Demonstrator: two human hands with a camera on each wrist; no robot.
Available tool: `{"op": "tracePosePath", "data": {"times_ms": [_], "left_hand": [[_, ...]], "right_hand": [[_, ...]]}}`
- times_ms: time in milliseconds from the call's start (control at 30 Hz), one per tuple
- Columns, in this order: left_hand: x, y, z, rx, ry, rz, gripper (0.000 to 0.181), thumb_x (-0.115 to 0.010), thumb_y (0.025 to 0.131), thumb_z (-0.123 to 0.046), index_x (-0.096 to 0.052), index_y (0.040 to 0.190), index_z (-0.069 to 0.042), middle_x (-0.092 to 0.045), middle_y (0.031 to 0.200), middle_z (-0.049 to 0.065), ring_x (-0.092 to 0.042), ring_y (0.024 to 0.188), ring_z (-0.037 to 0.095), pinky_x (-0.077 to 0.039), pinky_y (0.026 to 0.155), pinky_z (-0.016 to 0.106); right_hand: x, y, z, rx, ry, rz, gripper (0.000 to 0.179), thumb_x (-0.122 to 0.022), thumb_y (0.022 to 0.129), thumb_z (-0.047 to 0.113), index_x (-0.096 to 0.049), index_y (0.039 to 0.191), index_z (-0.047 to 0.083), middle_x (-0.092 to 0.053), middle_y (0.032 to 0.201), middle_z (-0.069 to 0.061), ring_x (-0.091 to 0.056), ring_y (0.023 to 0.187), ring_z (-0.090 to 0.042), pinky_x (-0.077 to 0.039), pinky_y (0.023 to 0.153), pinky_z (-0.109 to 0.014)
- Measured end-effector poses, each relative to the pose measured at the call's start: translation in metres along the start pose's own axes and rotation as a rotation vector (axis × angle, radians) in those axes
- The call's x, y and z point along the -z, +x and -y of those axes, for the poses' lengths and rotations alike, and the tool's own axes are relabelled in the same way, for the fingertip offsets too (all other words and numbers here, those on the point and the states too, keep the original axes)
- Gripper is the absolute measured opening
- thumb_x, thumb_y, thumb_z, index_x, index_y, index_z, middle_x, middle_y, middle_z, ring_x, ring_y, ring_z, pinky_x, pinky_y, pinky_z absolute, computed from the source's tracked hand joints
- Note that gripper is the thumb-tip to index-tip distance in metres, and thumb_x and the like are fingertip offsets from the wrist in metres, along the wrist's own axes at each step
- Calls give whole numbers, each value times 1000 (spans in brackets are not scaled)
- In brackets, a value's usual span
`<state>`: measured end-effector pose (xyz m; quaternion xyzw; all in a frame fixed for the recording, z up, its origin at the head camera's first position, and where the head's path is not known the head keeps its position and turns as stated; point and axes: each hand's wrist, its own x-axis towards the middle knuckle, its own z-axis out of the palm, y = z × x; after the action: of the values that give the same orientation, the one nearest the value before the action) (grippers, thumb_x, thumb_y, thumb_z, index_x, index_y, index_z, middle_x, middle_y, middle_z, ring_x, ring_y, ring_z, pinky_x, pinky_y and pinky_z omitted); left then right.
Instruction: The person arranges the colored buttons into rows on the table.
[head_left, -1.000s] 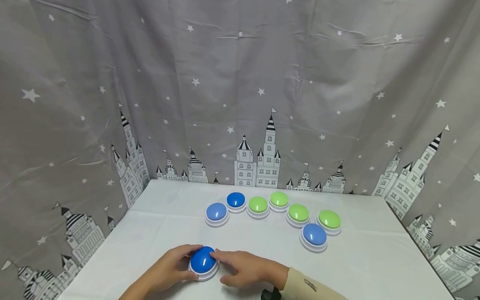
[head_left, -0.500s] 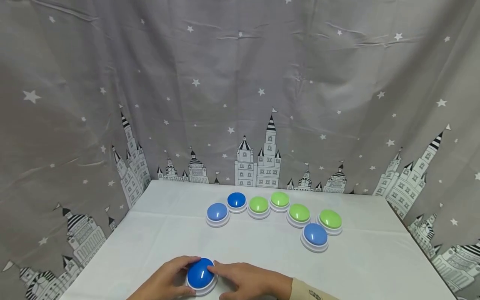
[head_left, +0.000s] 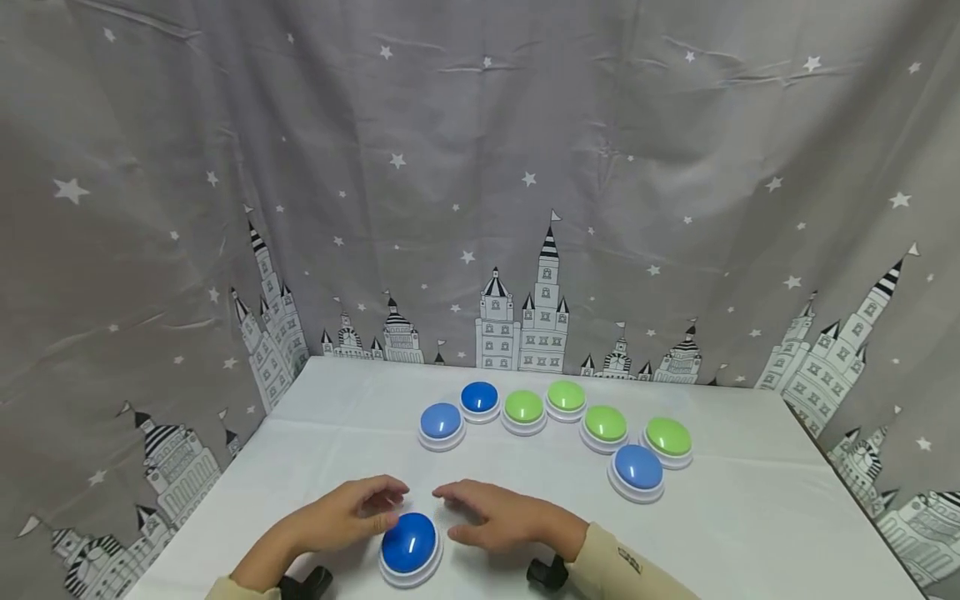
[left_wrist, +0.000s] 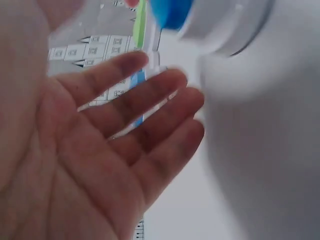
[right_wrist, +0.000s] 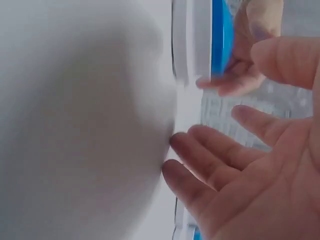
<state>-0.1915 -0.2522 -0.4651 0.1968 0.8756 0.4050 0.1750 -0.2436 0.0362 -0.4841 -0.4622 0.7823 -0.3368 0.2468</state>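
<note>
A dark blue push button point(head_left: 408, 546) with a white round base sits on the white table at the front, between the hands. My left hand point(head_left: 341, 517) hovers at its left with loosely bent fingers, the thumb overlapping the dome's edge in the head view. To its right is my right hand point(head_left: 506, 517), fingers extended and holding nothing. In the left wrist view the palm and spread fingers of the left hand point(left_wrist: 115, 135) face the button point(left_wrist: 220, 30). Apart from the button's base point(right_wrist: 192, 45), the right hand point(right_wrist: 250, 175) shows relaxed fingers in its wrist view.
Farther back stand several more buttons in a loose arc: a light blue one point(head_left: 441, 422), a dark blue one point(head_left: 479, 397), several green ones point(head_left: 523, 407) and another light blue one point(head_left: 638, 468). A grey curtain point(head_left: 480, 167) with stars and castles hangs behind the table point(head_left: 750, 517).
The front dark blue button has slid a little toward the person. Both hands, which held and touched it before, have let go and drawn away from it.
</note>
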Motion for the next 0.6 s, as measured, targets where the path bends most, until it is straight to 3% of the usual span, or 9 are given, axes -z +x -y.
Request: {"op": "tracePosePath", "data": {"times_ms": [133,267,433,600], "left_hand": [[15,29,8,-11,65,-104,40,-64,98,-30,-59,129,-4,-64,121,9,-62,105,23,-52,92,48],[23,54,18,-24,84,-193,44,-65,97,-25,-55,132,-1,-61,125,16,-63,107,28,-51,93,50],[30,82,23,-20,70,-249,53,-68,95,-20,-48,140,-1,-57,133,20,-60,113,34,-50,96,51],[30,106,24,12,78,-264,67,-76,89,-20,-45,146,-5,-54,138,15,-60,111,29,-50,96,47]], "right_hand": [[16,11,-13,-69,-27,-149,52,-57,101,31,-42,147,12,-49,145,-4,-46,133,-17,-39,109,-35],[27,20,-18,-120,-57,-258,54,-57,100,26,-40,148,9,-47,146,-10,-46,133,-23,-39,110,-39],[36,32,-21,-175,-65,-301,59,-58,99,21,-36,151,8,-40,152,-10,-42,137,-25,-35,112,-43],[40,45,-27,-216,-19,-320,62,-58,98,20,-32,153,8,-34,157,-9,-33,143,-24,-30,115,-43]]}}
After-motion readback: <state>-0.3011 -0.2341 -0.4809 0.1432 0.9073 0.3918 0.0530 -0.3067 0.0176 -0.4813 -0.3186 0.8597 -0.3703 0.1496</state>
